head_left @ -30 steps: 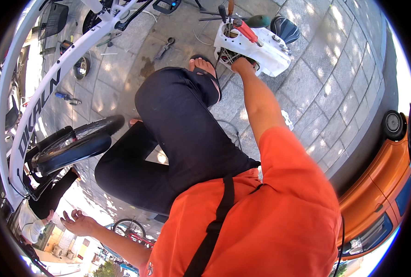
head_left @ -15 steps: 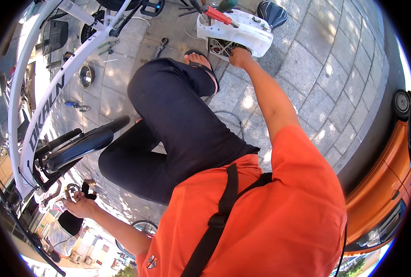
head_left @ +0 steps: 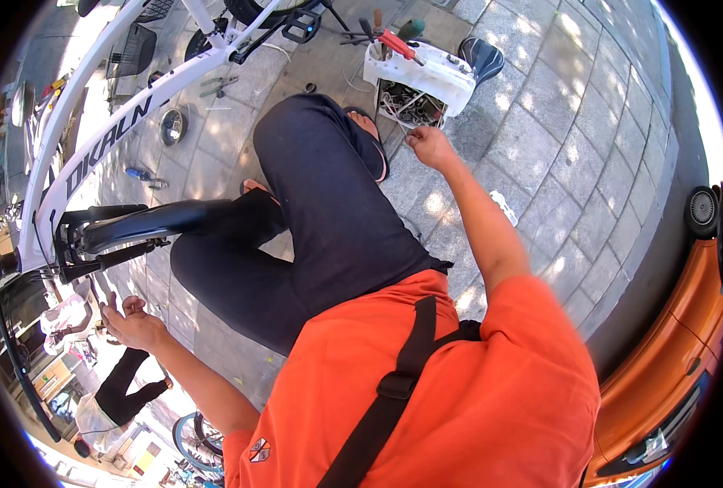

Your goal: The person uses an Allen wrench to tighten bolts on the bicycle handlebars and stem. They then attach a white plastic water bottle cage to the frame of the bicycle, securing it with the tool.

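Observation:
My right hand [head_left: 431,148] is just outside the near opening of a white plastic toolbox [head_left: 426,69]. Its fingertips are pinched together; anything between them is too small to make out. Tangled wires and small metal parts [head_left: 410,104] fill the opening, and a red-handled screwdriver [head_left: 399,45] sticks out on top. At the lower left, my left hand [head_left: 136,325] is raised palm up beside the white bicycle [head_left: 93,154], below its front fork. Its fingers are apart and loosely bent, with nothing visible in them.
A black saddle [head_left: 482,58] lies beside the toolbox. Green-handled pliers [head_left: 219,84], a round metal bowl [head_left: 173,127] and a blue-handled tool [head_left: 143,176] lie on the paving. An orange car [head_left: 662,342] stands right. Another person [head_left: 117,398] is at lower left.
My right hand has drawn back out of the toolbox opening toward me. My left hand has moved slightly down in the view, and the bicycle's front wheel appears turned.

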`<action>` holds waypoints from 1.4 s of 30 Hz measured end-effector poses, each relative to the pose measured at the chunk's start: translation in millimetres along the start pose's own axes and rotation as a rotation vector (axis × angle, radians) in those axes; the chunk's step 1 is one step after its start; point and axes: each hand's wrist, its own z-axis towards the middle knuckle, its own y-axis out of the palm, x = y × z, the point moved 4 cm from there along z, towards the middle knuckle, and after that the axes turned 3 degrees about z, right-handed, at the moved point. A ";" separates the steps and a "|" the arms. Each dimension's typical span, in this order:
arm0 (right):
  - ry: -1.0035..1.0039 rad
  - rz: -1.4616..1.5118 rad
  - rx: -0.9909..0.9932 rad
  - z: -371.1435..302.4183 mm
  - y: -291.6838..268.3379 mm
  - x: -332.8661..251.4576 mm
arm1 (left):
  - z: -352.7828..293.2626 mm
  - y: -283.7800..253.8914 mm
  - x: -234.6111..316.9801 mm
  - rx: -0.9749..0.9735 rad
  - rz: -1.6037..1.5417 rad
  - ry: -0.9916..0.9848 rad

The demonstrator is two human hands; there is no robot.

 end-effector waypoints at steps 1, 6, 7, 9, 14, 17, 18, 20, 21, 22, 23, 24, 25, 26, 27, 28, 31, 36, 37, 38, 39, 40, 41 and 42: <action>-0.007 0.005 0.030 0.7 -0.9 -0.7 | 6.5 -5.7 -9.9 -0.007 0.002 0.028; -0.062 0.027 0.055 -21.5 0.1 -39.1 | -2.4 -6.5 -20.2 -0.076 -0.008 0.025; -0.135 0.032 0.077 -31.5 -1.0 -52.5 | -7.0 -0.3 -16.7 -0.115 0.000 0.060; -0.177 0.139 0.095 -55.9 -11.0 -93.0 | -17.8 22.1 -15.2 -0.254 -0.056 0.125; -0.462 0.685 0.036 -103.1 -37.4 -264.9 | -46.9 88.9 -12.8 -0.626 -0.215 0.227; -0.521 0.584 -0.076 -85.1 -21.6 -370.0 | -39.9 134.5 -22.3 -0.664 -0.324 -0.048; -0.584 0.442 -0.013 -79.8 -7.6 -407.7 | -32.7 154.6 -28.8 -0.672 -0.337 -0.155; -0.756 0.306 -0.001 -55.1 25.7 -464.2 | -17.0 189.8 -34.3 -0.667 -0.349 -0.353; -0.830 0.313 0.033 -30.8 42.9 -476.0 | -9.4 207.2 -34.2 -0.663 -0.348 -0.449; -0.904 0.320 0.064 -6.1 58.7 -481.3 | -1.8 222.2 -36.8 -0.658 -0.345 -0.545; -0.717 0.321 -0.075 15.9 70.6 -485.6 | 6.8 233.5 -47.1 -0.693 -0.386 -0.605; -0.526 0.319 -0.202 36.8 79.4 -486.0 | 13.9 246.2 -52.4 -0.664 -0.357 -0.587; -0.576 0.247 -0.137 64.5 89.3 -484.7 | 20.2 259.5 -56.1 -0.635 -0.328 -0.570; -0.563 0.192 -0.119 81.8 93.3 -489.1 | 24.1 268.5 -64.0 -0.602 -0.293 -0.561; -0.550 0.137 -0.102 97.4 97.6 -494.6 | 29.2 276.7 -72.5 -0.593 -0.293 -0.569; -0.537 0.082 -0.087 111.9 102.7 -499.5 | 31.0 283.3 -79.9 -0.579 -0.331 -0.595; -0.526 0.191 -0.001 160.0 119.4 -491.1 | 20.2 293.8 -97.3 -0.577 -0.368 -0.711; -0.237 0.280 -0.203 191.6 149.3 -482.5 | 18.5 300.6 -96.5 -0.529 -0.363 -0.831; -0.235 0.264 -0.212 196.7 153.8 -481.3 | 21.0 301.0 -99.5 -0.499 -0.356 -0.851; -0.210 0.271 -0.229 198.4 156.8 -482.1 | 28.1 302.0 -99.5 -0.479 -0.345 -0.791; -0.184 0.277 -0.245 198.4 160.2 -482.5 | 36.8 303.2 -100.0 -0.459 -0.333 -0.732; -0.158 0.284 -0.261 198.8 163.6 -482.4 | 44.2 303.2 -99.5 -0.439 -0.322 -0.673; -0.160 0.252 -0.261 199.9 166.8 -483.6 | 51.2 301.6 -94.8 -0.420 -0.329 -0.622; -0.174 0.241 -0.253 200.5 168.5 -485.1 | 56.1 299.8 -93.6 -0.421 -0.331 -0.587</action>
